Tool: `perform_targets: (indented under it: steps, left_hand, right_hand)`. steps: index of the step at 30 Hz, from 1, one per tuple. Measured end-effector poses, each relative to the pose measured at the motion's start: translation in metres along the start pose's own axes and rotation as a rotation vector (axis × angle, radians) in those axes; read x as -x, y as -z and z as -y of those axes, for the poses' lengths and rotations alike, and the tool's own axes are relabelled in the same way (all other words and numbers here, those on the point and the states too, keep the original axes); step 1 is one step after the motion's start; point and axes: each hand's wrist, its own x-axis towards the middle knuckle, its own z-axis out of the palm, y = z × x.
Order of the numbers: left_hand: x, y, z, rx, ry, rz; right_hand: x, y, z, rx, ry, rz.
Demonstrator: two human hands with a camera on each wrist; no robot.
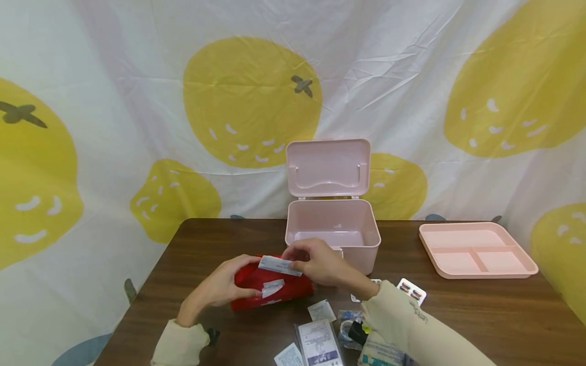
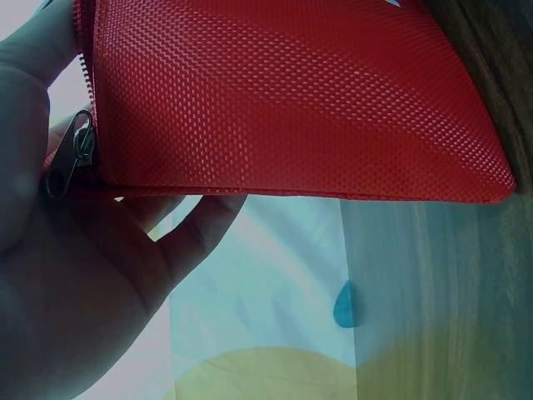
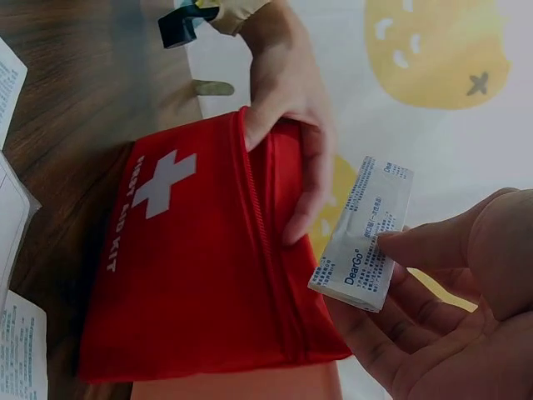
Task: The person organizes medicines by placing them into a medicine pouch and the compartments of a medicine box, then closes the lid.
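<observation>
Holding a red woven-fabric first-aid pouch (image 3: 200, 279) by its zippered edge: left hand (image 1: 225, 283). Right hand (image 1: 324, 263): grip pinching a flat, white, printed rectangular packet (image 3: 364, 237).

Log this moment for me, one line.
left grip: holds red first aid pouch | right grip: pinches white DearGo packet beside pouch | pink box: lid raised | pink tray: right of box
</observation>
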Motion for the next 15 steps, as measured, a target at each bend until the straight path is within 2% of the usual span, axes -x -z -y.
perform_targets:
  steps: [4, 9, 15]
  left_hand:
    - [0.0, 0.0, 0.0, 0.025, 0.011, 0.007]
    - [0.0, 0.0, 0.001, 0.021, -0.013, -0.001]
    - [-0.001, -0.001, 0.003, 0.005, -0.038, -0.011]
  right_hand:
    - [-0.004, -0.009, 0.0, 0.019, 0.004, 0.011]
    - [-0.008, -0.02, 0.0, 0.094, 0.018, -0.004]
    - [-0.013, -0.032, -0.004, 0.196, 0.145, -0.05]
